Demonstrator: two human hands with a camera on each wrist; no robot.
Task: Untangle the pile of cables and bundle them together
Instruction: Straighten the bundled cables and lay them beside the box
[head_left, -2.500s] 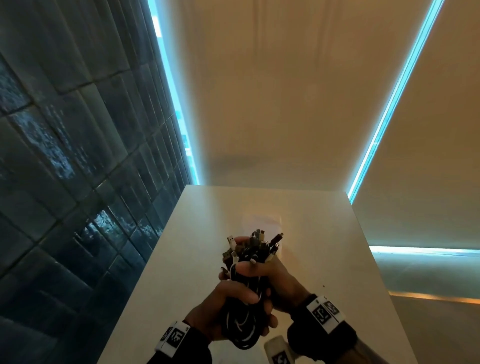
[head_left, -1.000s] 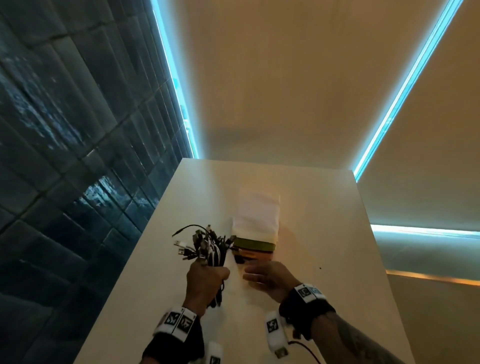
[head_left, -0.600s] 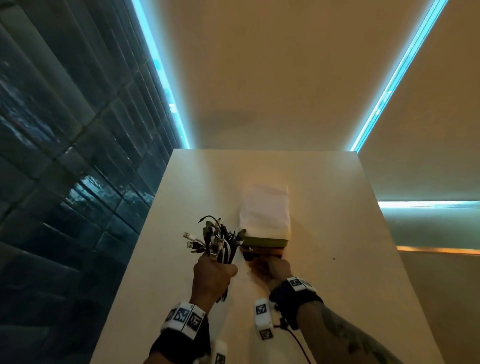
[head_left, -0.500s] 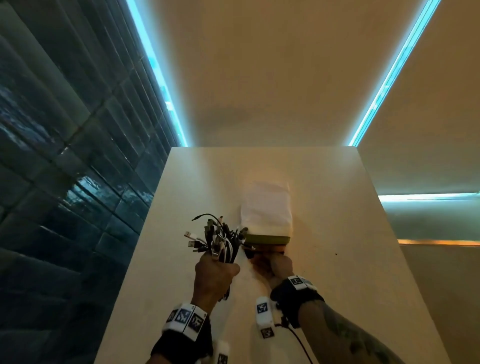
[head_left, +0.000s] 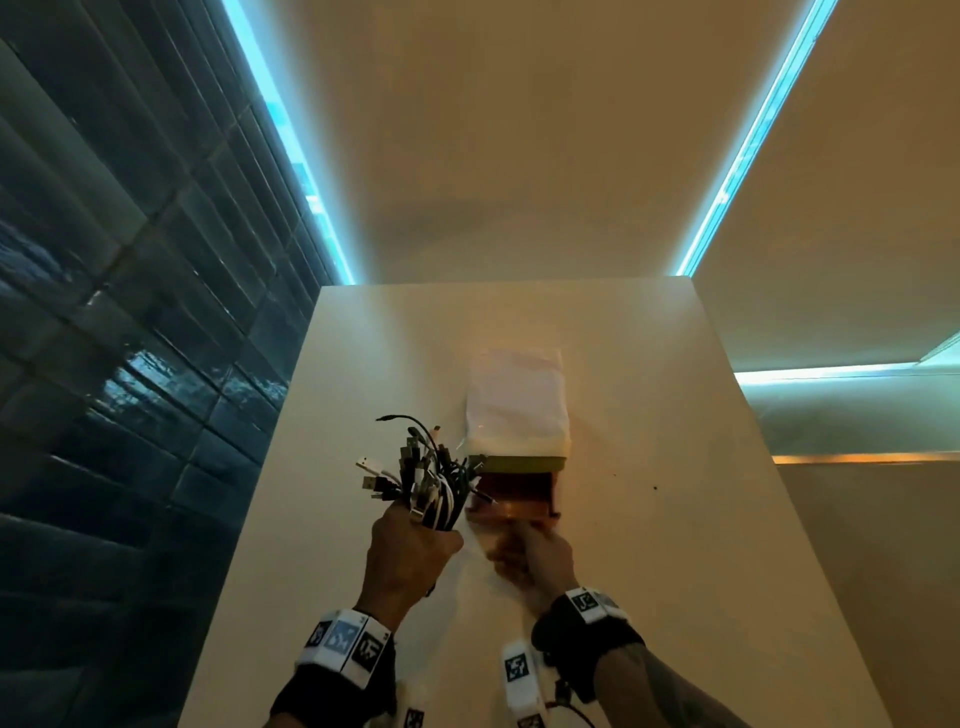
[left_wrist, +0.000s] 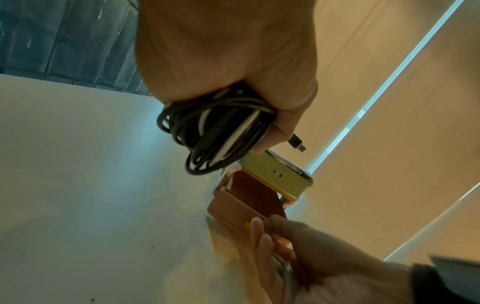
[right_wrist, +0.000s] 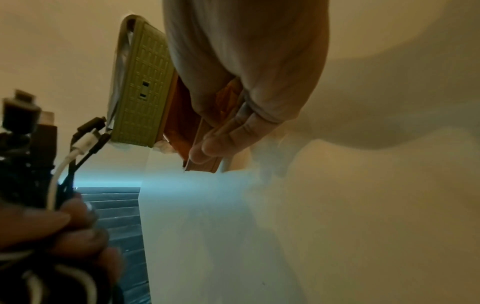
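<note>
A bundle of black and white cables (head_left: 422, 480) stands upright in my left hand (head_left: 410, 551), plug ends fanning out above the fist. The left wrist view shows the coiled loops (left_wrist: 215, 131) hanging below my fingers. My right hand (head_left: 540, 561) is off the cables. It grips the near edge of an orange box (head_left: 514, 493) that lies under a yellow-green ribbed box (head_left: 514, 461). In the right wrist view my fingers (right_wrist: 223, 142) curl over the orange box's rim (right_wrist: 205, 162). The cable plugs (right_wrist: 85, 133) nearly touch the yellow-green box (right_wrist: 142, 98).
The white table (head_left: 649, 571) runs away from me, with a dark tiled wall (head_left: 130, 364) along its left side. A white folded bag or cloth (head_left: 514, 400) sits on the yellow-green box. Blue light strips line the ceiling.
My right hand left the bundle and took hold of the orange box, which now shows further out from under the yellow-green box. My left hand carried the cables to the left.
</note>
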